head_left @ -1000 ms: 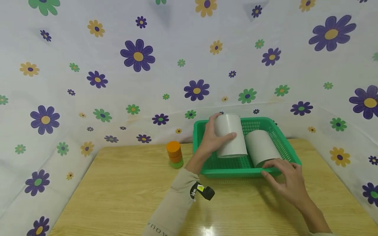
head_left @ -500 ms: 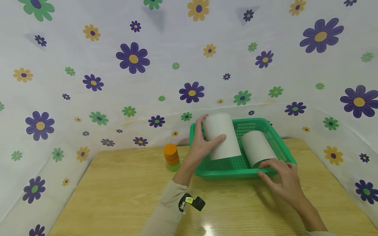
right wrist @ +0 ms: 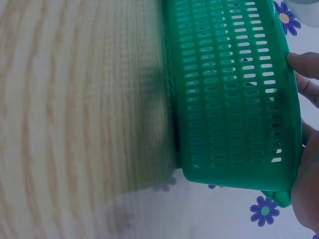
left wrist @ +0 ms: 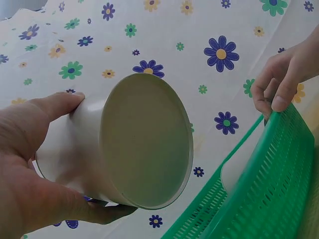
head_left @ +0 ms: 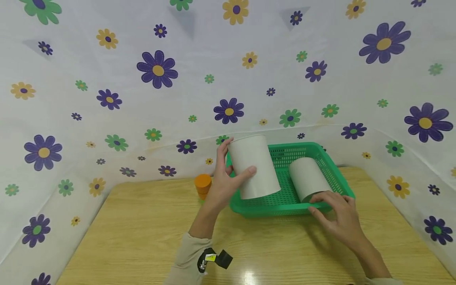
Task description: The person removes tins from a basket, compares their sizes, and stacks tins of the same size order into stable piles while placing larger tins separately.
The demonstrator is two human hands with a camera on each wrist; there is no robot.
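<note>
A smooth white cylinder point(head_left: 253, 154) is tilted over the left part of the green basket point(head_left: 274, 210). My left hand point(head_left: 224, 184) grips it from the left side, thumb across the front and fingers round the back. In the left wrist view the cylinder's round, rimmed end point(left wrist: 147, 142) faces the camera. A second white cylinder point(head_left: 308, 176) lies on its side inside the basket, to the right. My right hand point(head_left: 340, 217) pinches the basket's front rim, thumb outside and fingers inside, close to that cylinder's near end. The right wrist view shows the slotted basket wall point(right wrist: 229, 99).
A short stack of orange round pieces point(head_left: 202, 184) stands on the wooden table point(head_left: 149, 229) left of the basket, partly behind my left forearm. A white sheet with flowers point(head_left: 199, 51) hangs behind and at the sides. A black strapped device point(head_left: 206, 259) sits on my left wrist.
My left hand has carried the gripped white cylinder leftward, away from the cylinder in the basket, and tilted it more. My right hand stays at the rim. The head view has shifted slightly.
</note>
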